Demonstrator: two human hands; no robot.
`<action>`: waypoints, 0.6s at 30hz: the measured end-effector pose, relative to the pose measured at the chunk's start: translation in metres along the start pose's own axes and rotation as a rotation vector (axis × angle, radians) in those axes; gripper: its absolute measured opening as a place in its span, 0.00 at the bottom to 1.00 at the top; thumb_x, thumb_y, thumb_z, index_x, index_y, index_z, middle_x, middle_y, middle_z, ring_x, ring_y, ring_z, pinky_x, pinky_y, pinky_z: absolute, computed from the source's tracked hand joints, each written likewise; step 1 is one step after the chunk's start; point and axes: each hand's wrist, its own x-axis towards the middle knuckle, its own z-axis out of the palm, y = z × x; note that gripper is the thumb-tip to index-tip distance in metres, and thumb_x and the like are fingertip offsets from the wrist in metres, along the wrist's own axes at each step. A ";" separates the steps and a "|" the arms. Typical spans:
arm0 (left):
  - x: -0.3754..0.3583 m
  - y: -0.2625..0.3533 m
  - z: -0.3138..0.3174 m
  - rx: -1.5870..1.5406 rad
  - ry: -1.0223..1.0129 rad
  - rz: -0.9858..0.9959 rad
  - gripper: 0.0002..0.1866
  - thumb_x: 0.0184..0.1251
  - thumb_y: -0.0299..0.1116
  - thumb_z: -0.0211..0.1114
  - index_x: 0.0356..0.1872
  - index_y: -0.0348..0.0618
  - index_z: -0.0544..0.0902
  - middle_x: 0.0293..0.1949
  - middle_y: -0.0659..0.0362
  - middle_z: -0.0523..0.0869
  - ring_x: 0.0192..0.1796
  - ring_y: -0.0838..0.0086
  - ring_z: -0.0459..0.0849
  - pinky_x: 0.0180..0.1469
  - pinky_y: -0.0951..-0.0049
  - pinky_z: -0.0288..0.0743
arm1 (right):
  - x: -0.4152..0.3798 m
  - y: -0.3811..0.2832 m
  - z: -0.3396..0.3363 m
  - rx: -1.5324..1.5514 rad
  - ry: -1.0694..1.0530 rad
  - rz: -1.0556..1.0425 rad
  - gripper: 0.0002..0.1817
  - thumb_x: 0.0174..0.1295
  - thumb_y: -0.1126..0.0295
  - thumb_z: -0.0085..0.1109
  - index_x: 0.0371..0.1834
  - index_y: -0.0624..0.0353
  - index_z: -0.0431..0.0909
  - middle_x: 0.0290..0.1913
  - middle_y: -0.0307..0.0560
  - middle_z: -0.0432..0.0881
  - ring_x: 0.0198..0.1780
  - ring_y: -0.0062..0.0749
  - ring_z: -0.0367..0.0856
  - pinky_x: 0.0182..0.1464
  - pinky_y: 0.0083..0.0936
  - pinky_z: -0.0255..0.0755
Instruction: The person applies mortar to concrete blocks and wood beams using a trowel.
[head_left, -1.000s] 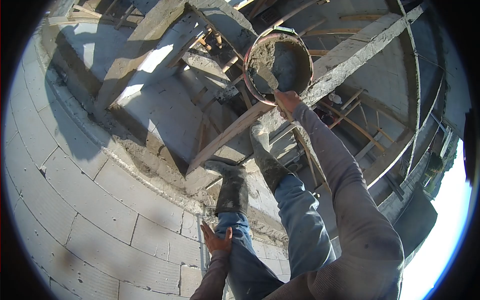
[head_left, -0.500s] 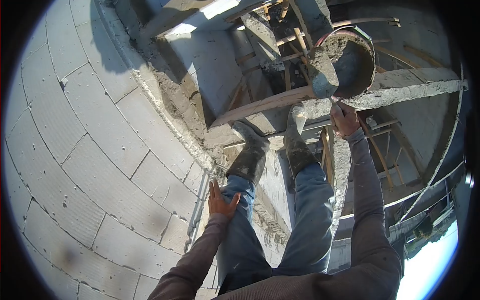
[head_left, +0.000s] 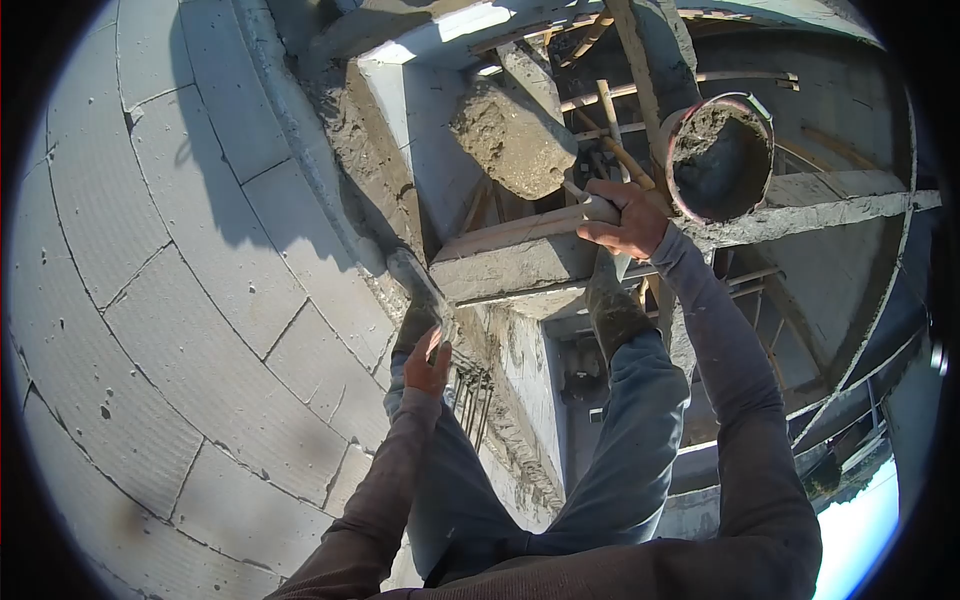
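Note:
My right hand (head_left: 632, 218) grips the wooden handle of a trowel (head_left: 600, 208). A thick load of wet mortar (head_left: 512, 142) covers its blade, which points to the left over the gap beyond the concrete beam. Just right of that hand, a bucket (head_left: 766, 125) with grey mortar in it stands by the crossing beams. My left hand (head_left: 428, 368) rests by my left shin near the boot top, fingers apart and holding nothing.
The pale block wall (head_left: 210, 320) fills the left side. My boots (head_left: 612, 305) stand apart, one by the wall, one at the concrete beam (head_left: 520, 265). Timber props (head_left: 610, 110) show in the deep openings below. Rebar ends (head_left: 472, 400) stick up between my legs.
The trowel has moved left from the bucket with mortar on its blade. My left foot has shifted left against the wall, and my left hand moved slightly with the leg.

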 end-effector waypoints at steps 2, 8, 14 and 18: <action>0.029 -0.062 0.013 -0.252 -0.032 -0.066 0.25 0.74 0.35 0.67 0.67 0.32 0.76 0.63 0.44 0.84 0.64 0.59 0.84 0.65 0.64 0.77 | 0.006 0.020 0.027 0.141 0.006 0.187 0.24 0.59 0.70 0.75 0.56 0.67 0.76 0.26 0.38 0.78 0.26 0.17 0.76 0.26 0.23 0.70; 0.065 -0.150 0.024 -0.687 -0.096 -0.261 0.21 0.76 0.28 0.65 0.66 0.32 0.77 0.59 0.50 0.85 0.61 0.70 0.83 0.65 0.71 0.75 | 0.051 0.095 0.134 0.184 0.128 0.235 0.36 0.58 0.73 0.74 0.69 0.74 0.70 0.29 0.42 0.79 0.21 0.21 0.75 0.21 0.25 0.68; 0.098 -0.155 -0.002 -0.749 0.141 -0.331 0.26 0.76 0.35 0.66 0.70 0.34 0.74 0.62 0.52 0.83 0.65 0.68 0.80 0.67 0.69 0.72 | 0.101 0.218 0.258 0.535 0.044 0.314 0.22 0.56 0.80 0.69 0.55 0.67 0.76 0.27 0.44 0.80 0.20 0.25 0.77 0.21 0.28 0.71; 0.121 -0.122 -0.035 -0.638 0.199 -0.316 0.29 0.80 0.45 0.61 0.74 0.40 0.70 0.67 0.51 0.79 0.71 0.64 0.76 0.73 0.59 0.65 | 0.103 0.309 0.310 0.657 0.129 0.422 0.21 0.54 0.81 0.68 0.53 0.67 0.77 0.27 0.45 0.80 0.22 0.29 0.79 0.22 0.30 0.73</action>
